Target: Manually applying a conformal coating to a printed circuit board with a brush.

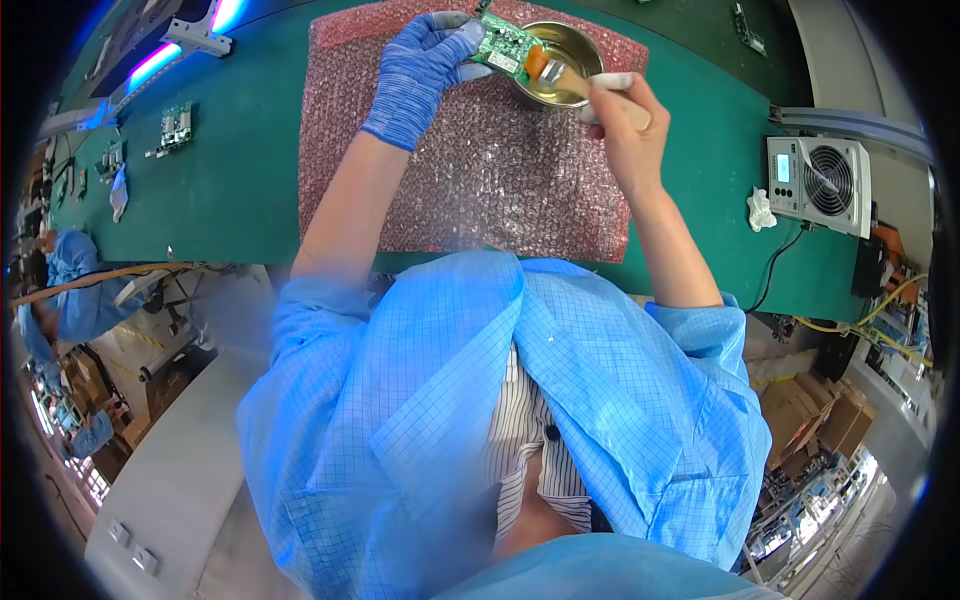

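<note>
My left hand [418,75], in a blue knitted glove, grips a green circuit board [503,50] by its left edge. The board is tilted above the bubble wrap, partly over the rim of a round metal bowl [585,50]. Yellowish liquid appears to lie in the bowl. My right hand [630,120] has white covers on some fingertips and is closed round a wooden-handled brush [572,80]. Orange bristles at the brush's tip meet the board's right edge; whether they press on it I cannot tell.
Pink bubble wrap [465,190] covers the middle of the green table [240,180]. Further boards [175,130] lie at the left, near a glowing purple lamp [160,60]. On the right stand a white fan unit [820,182] and a crumpled tissue [760,210]. Another person [80,285] sits far left.
</note>
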`<action>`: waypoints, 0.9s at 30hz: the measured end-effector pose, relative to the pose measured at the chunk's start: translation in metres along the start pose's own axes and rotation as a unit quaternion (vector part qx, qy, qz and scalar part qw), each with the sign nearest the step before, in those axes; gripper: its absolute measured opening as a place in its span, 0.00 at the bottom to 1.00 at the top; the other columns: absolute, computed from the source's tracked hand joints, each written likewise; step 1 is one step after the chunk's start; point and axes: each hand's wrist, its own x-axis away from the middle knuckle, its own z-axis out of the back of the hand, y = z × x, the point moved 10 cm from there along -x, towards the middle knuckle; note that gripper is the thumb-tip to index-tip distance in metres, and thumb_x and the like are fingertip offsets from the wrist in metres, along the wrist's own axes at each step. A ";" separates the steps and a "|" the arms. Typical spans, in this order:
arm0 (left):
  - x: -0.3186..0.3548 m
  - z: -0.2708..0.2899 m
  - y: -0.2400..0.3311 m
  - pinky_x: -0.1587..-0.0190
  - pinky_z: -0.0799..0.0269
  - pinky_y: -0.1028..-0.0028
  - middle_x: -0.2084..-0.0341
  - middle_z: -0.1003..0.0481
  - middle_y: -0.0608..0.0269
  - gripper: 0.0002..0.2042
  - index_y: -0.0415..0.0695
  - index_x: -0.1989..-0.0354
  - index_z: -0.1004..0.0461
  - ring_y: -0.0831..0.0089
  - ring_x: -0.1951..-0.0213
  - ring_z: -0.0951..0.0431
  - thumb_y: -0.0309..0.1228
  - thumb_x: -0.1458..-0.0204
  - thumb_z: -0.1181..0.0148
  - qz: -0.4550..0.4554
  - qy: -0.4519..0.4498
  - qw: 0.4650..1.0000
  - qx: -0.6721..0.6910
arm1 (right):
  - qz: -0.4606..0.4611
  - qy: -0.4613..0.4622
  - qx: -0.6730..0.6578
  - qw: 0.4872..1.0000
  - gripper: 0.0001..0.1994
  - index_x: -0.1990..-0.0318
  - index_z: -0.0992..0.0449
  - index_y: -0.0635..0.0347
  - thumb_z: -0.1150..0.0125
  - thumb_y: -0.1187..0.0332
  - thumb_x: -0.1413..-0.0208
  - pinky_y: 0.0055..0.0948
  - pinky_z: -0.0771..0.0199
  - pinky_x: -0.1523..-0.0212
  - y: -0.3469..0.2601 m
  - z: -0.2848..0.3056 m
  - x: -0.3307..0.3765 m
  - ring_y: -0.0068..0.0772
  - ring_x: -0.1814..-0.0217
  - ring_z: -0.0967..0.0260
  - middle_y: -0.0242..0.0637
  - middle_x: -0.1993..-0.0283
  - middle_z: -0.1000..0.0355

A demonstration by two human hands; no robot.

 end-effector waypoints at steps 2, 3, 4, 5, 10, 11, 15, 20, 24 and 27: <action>-0.003 0.001 -0.003 0.64 0.20 0.72 0.63 0.27 0.58 0.14 0.39 0.58 0.30 0.69 0.62 0.24 0.30 0.51 0.39 0.000 0.007 1.000 -0.003 | -0.012 -0.007 0.001 1.000 0.06 0.66 0.28 0.62 0.45 0.70 0.49 0.16 0.36 0.81 0.004 -0.005 0.003 0.16 0.78 0.35 0.30 0.76 0.30; -0.005 0.003 -0.005 0.64 0.20 0.72 0.62 0.27 0.57 0.14 0.39 0.57 0.30 0.69 0.62 0.24 0.31 0.51 0.39 0.000 0.013 1.000 -0.006 | -0.036 -0.020 -0.001 0.999 0.06 0.67 0.28 0.62 0.44 0.70 0.49 0.16 0.37 0.81 0.008 -0.009 0.005 0.16 0.78 0.35 0.30 0.77 0.30; -0.007 0.002 -0.006 0.64 0.20 0.72 0.62 0.27 0.57 0.14 0.39 0.57 0.30 0.69 0.62 0.24 0.31 0.51 0.39 0.001 0.013 1.000 -0.006 | -0.060 -0.032 -0.004 0.998 0.06 0.67 0.28 0.63 0.44 0.70 0.50 0.16 0.37 0.82 0.012 -0.012 0.005 0.16 0.79 0.35 0.30 0.77 0.31; -0.010 0.004 -0.005 0.64 0.20 0.73 0.64 0.27 0.57 0.14 0.38 0.58 0.30 0.69 0.62 0.24 0.30 0.52 0.38 -0.006 0.027 1.000 -0.003 | -0.062 -0.039 -0.002 0.997 0.06 0.67 0.28 0.63 0.44 0.70 0.50 0.15 0.37 0.82 0.016 -0.013 0.006 0.16 0.79 0.35 0.30 0.77 0.31; -0.064 0.021 -0.014 0.67 0.23 0.70 0.69 0.25 0.66 0.12 0.45 0.58 0.30 0.75 0.71 0.25 0.32 0.51 0.40 -0.002 0.052 0.994 0.093 | -0.043 -0.015 -0.023 0.999 0.06 0.66 0.29 0.63 0.44 0.70 0.48 0.16 0.35 0.81 0.009 -0.007 0.008 0.17 0.78 0.34 0.31 0.76 0.30; -0.084 0.041 -0.012 0.72 0.25 0.75 0.72 0.26 0.67 0.12 0.45 0.59 0.30 0.76 0.72 0.25 0.32 0.51 0.39 -0.015 0.088 0.995 0.052 | -0.034 -0.008 -0.029 0.999 0.06 0.66 0.29 0.63 0.44 0.70 0.47 0.15 0.35 0.81 0.009 -0.005 0.007 0.17 0.78 0.34 0.31 0.75 0.30; -0.153 0.144 -0.003 0.76 0.30 0.78 0.75 0.27 0.67 0.12 0.45 0.61 0.29 0.77 0.75 0.28 0.32 0.52 0.38 -0.039 0.205 0.974 -0.090 | -0.016 0.012 0.003 1.000 0.07 0.63 0.30 0.63 0.44 0.70 0.46 0.15 0.33 0.79 0.015 0.011 0.006 0.17 0.76 0.33 0.32 0.74 0.30; -0.201 0.256 -0.008 0.72 0.22 0.75 0.70 0.25 0.53 0.16 0.35 0.64 0.28 0.68 0.68 0.23 0.33 0.56 0.35 -0.015 0.300 0.945 -0.132 | -0.030 0.052 -0.024 0.998 0.07 0.63 0.30 0.63 0.45 0.69 0.45 0.16 0.34 0.78 0.029 0.033 0.005 0.17 0.77 0.34 0.31 0.75 0.30; -0.211 0.251 0.004 0.74 0.25 0.75 0.71 0.25 0.53 0.17 0.34 0.66 0.27 0.68 0.75 0.25 0.37 0.56 0.36 -0.097 0.416 0.902 -0.058 | -0.044 0.080 -0.040 0.995 0.07 0.63 0.31 0.64 0.46 0.70 0.45 0.17 0.35 0.78 0.041 0.047 -0.001 0.18 0.78 0.35 0.32 0.75 0.30; -0.260 0.215 0.030 0.68 0.26 0.72 0.73 0.26 0.53 0.25 0.34 0.66 0.27 0.66 0.77 0.26 0.49 0.55 0.40 -0.276 0.218 0.855 -0.381 | -0.047 0.047 -0.050 0.997 0.07 0.63 0.31 0.64 0.46 0.70 0.45 0.17 0.34 0.78 0.043 0.039 -0.012 0.18 0.77 0.34 0.34 0.74 0.29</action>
